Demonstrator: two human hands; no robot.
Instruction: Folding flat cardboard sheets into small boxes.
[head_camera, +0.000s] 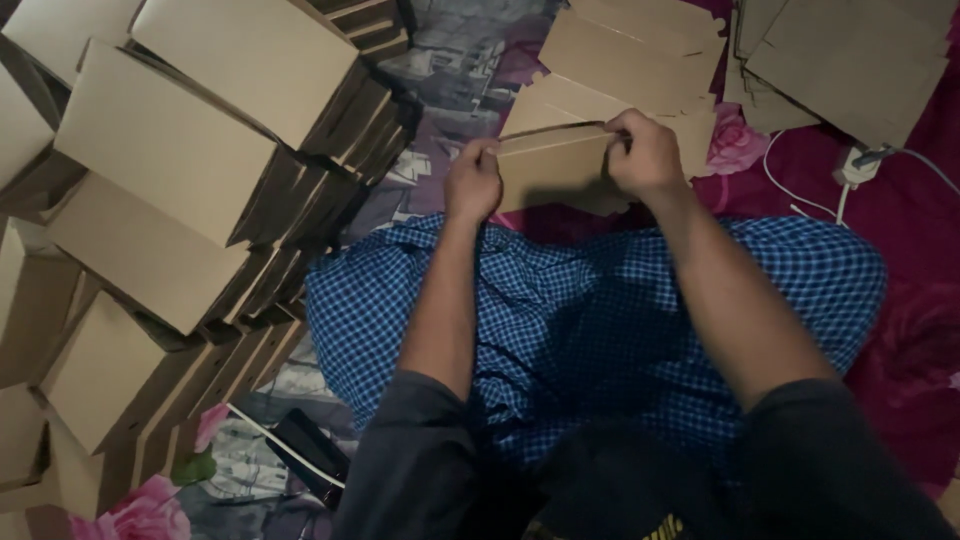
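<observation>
Cardboard box blank (553, 165) pinched by L hand (472, 182) & R hand (645, 155), fingers closed

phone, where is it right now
In the head view the phone lies at lower left on the floral sheet, just left of the person's checked cloth and beside the rows of folded boxes.

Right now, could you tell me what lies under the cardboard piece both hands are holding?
Behind the cardboard piece lie flat cardboard blanks on floral fabric. What is directly beneath is covered.
</observation>
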